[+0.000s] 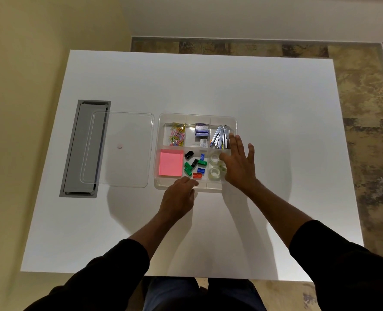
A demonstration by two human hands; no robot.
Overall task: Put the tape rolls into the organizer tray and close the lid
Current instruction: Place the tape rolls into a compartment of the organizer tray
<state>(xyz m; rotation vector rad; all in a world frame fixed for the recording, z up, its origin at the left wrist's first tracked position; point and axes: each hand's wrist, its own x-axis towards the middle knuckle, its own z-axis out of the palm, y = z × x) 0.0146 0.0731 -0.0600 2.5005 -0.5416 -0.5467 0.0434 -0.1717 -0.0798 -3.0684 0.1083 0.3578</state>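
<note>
While the rolls [214, 167] lie in the tray [235, 122], the right hand [238, 163] is spread wide, empty; the left hand [179, 195], curled, is rested on its rim; the lid [118, 149] must be fetched next.

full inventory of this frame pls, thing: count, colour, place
table: 1, white, centre
tray: 1, clear, six compartments, mid-table
lid: 1, clear, off, left of tray, overlapping grey panel
grey panel: 1, set into table, left
paper clips: many, mixed colours, far-left compartment
staple boxes: a few, purple, far-middle
staplers: count unclear, silver, far-right
sticky notes: 1 pad, pink, near-left
small clips: several, green, black, blue, red, near-middle
tape rolls: at least 2, clear, near-right
left hand: at tray's near rim
right hand: open, fingers spread, over tray's right side
</note>
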